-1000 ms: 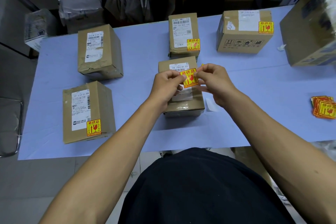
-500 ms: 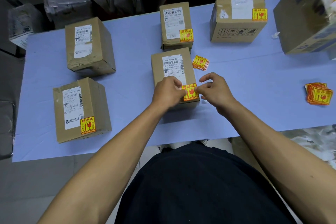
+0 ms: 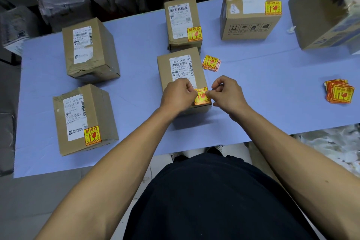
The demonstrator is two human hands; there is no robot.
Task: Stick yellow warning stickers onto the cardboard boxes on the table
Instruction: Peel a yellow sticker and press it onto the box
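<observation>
Head view: lilac-blue table [image 3: 124, 103], grey floor [image 3: 29, 200], stacked parcels [image 3: 64, 0] behind.

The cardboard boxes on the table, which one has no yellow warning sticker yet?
The far-left box, behind the stickered near-left box. It carries only a white shipping label; every other box fully in view shows a yellow sticker.

Blue table [image 3: 272, 76]: six boxes [image 3: 89, 50], apparently two sticker stacks [image 3: 340, 93].

Both forearms are bare, no sleeves showing. The left hand [image 3: 178, 94] and right hand [image 3: 227, 93] wear nothing. A black garment [image 3: 210, 200] covers the torso.
</observation>
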